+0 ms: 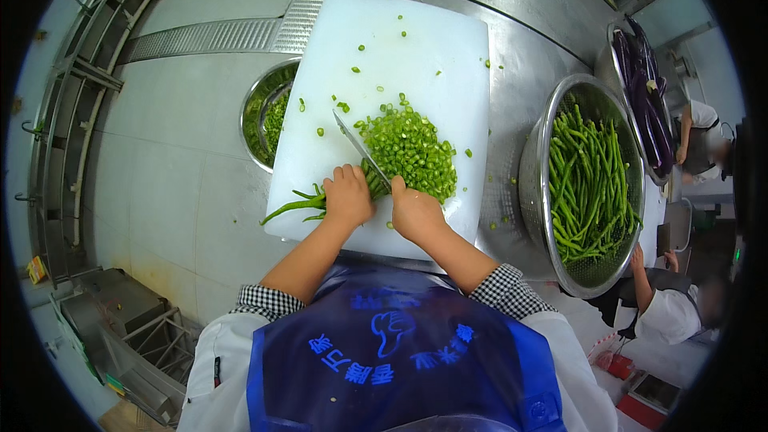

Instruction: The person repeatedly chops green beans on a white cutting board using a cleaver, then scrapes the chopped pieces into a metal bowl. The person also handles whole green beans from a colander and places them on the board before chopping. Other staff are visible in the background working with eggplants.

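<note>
My left hand (pixel 349 197) presses a bunch of long green chilli peppers (pixel 377 183) onto a white cutting board (pixel 336 30). Curved pepper tips stick out to the left from under it. The handle of a kitchen knife (pixel 359 145) is in my right hand (pixel 418 209), mostly hidden by the fingers. Its blade points away from me and to the left, lying at the cut end of the bunch. Just right of the blade is a heap of chopped green pepper pieces (pixel 414 147). A few loose bits are scattered over the board's far half.
A steel bowl (pixel 247 126) with chopped pieces sits lower, partly under the board's left edge. On the steel table (pixel 510 42), a perforated colander (pixel 534 162) holds whole green peppers (pixel 591 192). Behind it, another container holds eggplants (pixel 642 102). Two people (pixel 666 306) are at the right.
</note>
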{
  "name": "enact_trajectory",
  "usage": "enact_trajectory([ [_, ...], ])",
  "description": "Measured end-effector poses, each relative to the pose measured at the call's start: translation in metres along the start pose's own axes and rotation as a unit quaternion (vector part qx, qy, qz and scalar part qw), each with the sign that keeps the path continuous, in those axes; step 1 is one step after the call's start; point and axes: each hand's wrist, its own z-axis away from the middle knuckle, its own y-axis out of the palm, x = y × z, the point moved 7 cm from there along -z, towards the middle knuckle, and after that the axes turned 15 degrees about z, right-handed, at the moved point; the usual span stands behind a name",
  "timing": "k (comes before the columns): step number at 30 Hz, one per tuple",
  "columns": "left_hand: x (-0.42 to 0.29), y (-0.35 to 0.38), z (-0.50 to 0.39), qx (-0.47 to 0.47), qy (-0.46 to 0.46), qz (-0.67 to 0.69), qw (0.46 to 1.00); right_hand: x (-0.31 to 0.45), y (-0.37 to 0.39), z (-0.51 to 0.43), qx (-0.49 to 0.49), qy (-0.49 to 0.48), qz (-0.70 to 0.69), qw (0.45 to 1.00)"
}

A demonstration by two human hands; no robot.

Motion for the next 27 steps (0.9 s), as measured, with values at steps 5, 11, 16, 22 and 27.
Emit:
enact_trajectory([
  [5,0.0,-0.002,0.002,0.01,-0.02,0.024,0.999,-0.021,-0.017,0.019,-0.025,0.057,-0.032,0.998],
  [11,0.002,-0.001,0.002,-0.004,-0.013,0.037,0.999,-0.023,-0.025,0.067,0.026,0.017,-0.022,0.999],
  [16,0.002,0.0,0.001,-0.007,-0.004,0.02,1.0,0.005,-0.004,0.025,-0.007,-0.008,-0.006,1.0],
  [22,0.003,-0.003,0.002,0.004,-0.021,0.045,0.999,-0.008,-0.001,0.002,-0.028,0.02,-0.019,0.999],
  [27,0.005,-0.002,0.002,-0.02,-0.027,0.069,0.997,-0.022,-0.018,0.055,-0.006,0.026,-0.052,0.998],
])
